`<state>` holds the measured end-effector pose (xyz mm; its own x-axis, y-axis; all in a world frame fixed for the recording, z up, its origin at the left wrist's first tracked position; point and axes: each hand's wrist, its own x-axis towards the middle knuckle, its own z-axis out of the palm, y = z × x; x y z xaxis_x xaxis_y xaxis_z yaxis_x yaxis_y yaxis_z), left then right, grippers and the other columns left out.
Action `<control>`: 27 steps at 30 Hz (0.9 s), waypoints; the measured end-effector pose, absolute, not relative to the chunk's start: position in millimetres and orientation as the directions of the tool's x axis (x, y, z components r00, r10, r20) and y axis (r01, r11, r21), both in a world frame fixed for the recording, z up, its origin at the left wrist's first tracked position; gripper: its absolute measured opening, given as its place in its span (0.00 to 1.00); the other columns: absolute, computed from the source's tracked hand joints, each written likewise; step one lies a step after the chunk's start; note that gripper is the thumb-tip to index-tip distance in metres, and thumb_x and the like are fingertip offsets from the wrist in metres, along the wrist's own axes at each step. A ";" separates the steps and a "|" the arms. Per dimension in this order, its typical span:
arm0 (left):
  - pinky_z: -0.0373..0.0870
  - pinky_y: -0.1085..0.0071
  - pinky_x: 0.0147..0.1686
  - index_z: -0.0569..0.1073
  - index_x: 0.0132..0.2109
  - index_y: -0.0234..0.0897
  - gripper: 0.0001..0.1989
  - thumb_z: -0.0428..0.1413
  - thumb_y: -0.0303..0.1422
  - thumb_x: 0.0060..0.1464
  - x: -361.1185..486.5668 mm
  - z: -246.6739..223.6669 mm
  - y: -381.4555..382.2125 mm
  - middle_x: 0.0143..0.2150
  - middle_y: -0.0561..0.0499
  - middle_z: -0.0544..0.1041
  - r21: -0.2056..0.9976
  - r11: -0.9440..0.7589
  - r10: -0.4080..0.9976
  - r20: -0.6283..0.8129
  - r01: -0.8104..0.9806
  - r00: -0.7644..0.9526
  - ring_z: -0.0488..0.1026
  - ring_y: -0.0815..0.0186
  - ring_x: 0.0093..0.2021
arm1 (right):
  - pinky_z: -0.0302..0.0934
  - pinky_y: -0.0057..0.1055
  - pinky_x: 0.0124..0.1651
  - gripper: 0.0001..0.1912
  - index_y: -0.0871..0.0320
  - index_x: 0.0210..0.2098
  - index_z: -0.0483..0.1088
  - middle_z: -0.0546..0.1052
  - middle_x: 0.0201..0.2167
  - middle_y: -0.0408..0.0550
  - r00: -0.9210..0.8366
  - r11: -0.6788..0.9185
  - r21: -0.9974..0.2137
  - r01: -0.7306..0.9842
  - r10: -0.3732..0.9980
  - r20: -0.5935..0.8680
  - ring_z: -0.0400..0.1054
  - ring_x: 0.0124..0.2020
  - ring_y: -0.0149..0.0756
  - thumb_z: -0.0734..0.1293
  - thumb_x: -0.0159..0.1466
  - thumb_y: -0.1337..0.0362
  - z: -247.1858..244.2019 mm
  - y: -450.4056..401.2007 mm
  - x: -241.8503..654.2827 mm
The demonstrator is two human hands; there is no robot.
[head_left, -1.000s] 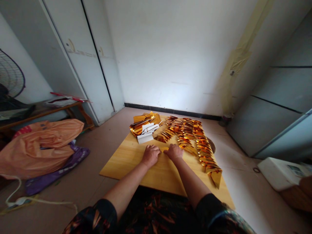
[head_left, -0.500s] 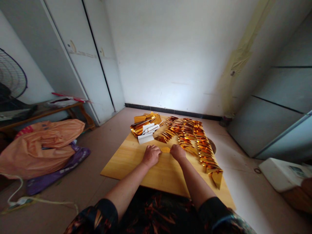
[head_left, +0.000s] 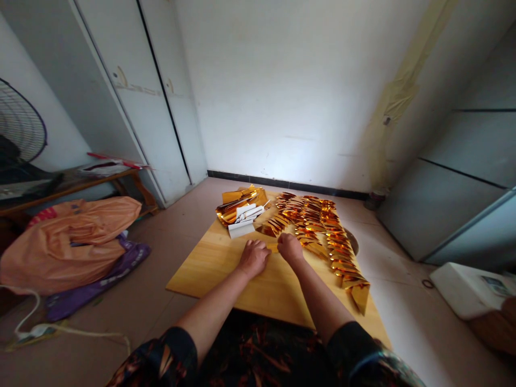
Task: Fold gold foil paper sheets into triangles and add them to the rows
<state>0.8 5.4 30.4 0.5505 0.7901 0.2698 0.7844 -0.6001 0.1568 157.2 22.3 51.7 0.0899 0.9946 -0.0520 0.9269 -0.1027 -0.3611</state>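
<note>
Between my two hands, a small piece of gold foil paper (head_left: 273,248) lies low over the wooden board (head_left: 226,269). My left hand (head_left: 255,258) has its fingers curled at the paper's left end. At the other end my right hand (head_left: 289,247) is closed in a fist-like pinch. The fingers cover most of the paper. Folded gold foil pieces (head_left: 312,217) stand in overlapping rows to the right. Behind my left hand are loose gold foil sheets (head_left: 244,196) and white paper strips (head_left: 245,215).
An orange bag (head_left: 68,236) and a purple bag (head_left: 97,285) lie on the floor at left, near a white cable (head_left: 84,333). A low wooden bench (head_left: 137,185) stands by the cabinet (head_left: 161,107). At right sits a white box (head_left: 467,290).
My right hand has shifted slightly left and up, closer to my left hand. The visible gap with the gold paper is narrower. My left hand has moved a little right.
</note>
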 end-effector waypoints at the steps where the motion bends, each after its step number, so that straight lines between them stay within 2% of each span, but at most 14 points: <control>1: 0.59 0.62 0.43 0.79 0.41 0.42 0.13 0.49 0.29 0.59 0.9 31.3 4.9 0.36 0.46 0.75 0.151 -0.601 0.789 0.268 0.785 0.552 0.67 0.59 0.44 | 0.59 0.25 0.40 0.13 0.56 0.39 0.74 0.78 0.40 0.48 0.065 -0.078 -0.390 0.917 0.997 -0.048 0.71 0.43 0.37 0.62 0.58 0.71 50.1 25.0 154.2; 6: 0.60 0.62 0.43 0.79 0.42 0.43 0.13 0.49 0.28 0.60 -1.6 32.0 1.6 0.36 0.46 0.76 0.158 -0.597 0.793 0.270 0.787 0.547 0.68 0.60 0.43 | 0.59 0.24 0.36 0.10 0.54 0.35 0.75 0.79 0.35 0.44 0.001 -0.042 -0.435 0.899 0.996 -0.093 0.71 0.38 0.35 0.65 0.55 0.70 42.2 36.6 149.1; 9: 0.61 0.62 0.44 0.79 0.40 0.40 0.12 0.50 0.28 0.59 -5.8 27.4 0.5 0.38 0.46 0.77 0.187 -0.595 0.795 0.284 0.782 0.536 0.69 0.59 0.44 | 0.60 0.25 0.35 0.07 0.54 0.33 0.75 0.78 0.33 0.44 -0.012 -0.052 -0.432 0.900 0.989 -0.145 0.71 0.36 0.36 0.68 0.54 0.65 43.7 41.3 150.9; 13: 0.64 0.63 0.47 0.79 0.41 0.37 0.12 0.51 0.25 0.57 -11.2 18.9 0.2 0.40 0.46 0.79 0.236 -0.612 0.782 0.325 0.755 0.532 0.71 0.61 0.44 | 0.61 0.27 0.36 0.13 0.55 0.35 0.75 0.78 0.34 0.46 -0.026 -0.053 -0.397 0.916 0.981 -0.192 0.71 0.38 0.39 0.71 0.52 0.56 51.8 45.4 148.1; 16: 0.66 0.65 0.47 0.78 0.41 0.36 0.12 0.50 0.25 0.56 -12.2 15.2 -0.3 0.41 0.47 0.79 0.253 -0.617 0.778 0.337 0.745 0.530 0.72 0.62 0.43 | 0.62 0.29 0.38 0.18 0.56 0.38 0.75 0.78 0.37 0.49 -0.019 -0.060 -0.365 0.929 0.978 -0.209 0.71 0.40 0.42 0.72 0.50 0.54 56.8 47.2 143.6; 23: 0.67 0.66 0.46 0.78 0.41 0.36 0.13 0.49 0.24 0.56 -10.1 15.5 -3.0 0.41 0.48 0.79 0.230 -0.583 0.804 0.302 0.780 0.512 0.72 0.62 0.42 | 0.63 0.31 0.41 0.21 0.57 0.41 0.74 0.77 0.40 0.52 -0.010 -0.071 -0.336 0.939 0.973 -0.233 0.71 0.43 0.43 0.72 0.50 0.55 60.6 47.1 139.8; 27: 0.67 0.65 0.44 0.78 0.39 0.36 0.12 0.49 0.26 0.58 -9.5 17.4 -3.6 0.37 0.47 0.78 0.199 -0.591 0.793 0.319 0.782 0.519 0.72 0.61 0.40 | 0.62 0.29 0.40 0.16 0.58 0.40 0.75 0.78 0.36 0.49 0.009 -0.089 -0.362 0.928 0.976 -0.216 0.71 0.40 0.41 0.71 0.52 0.61 60.9 46.6 141.5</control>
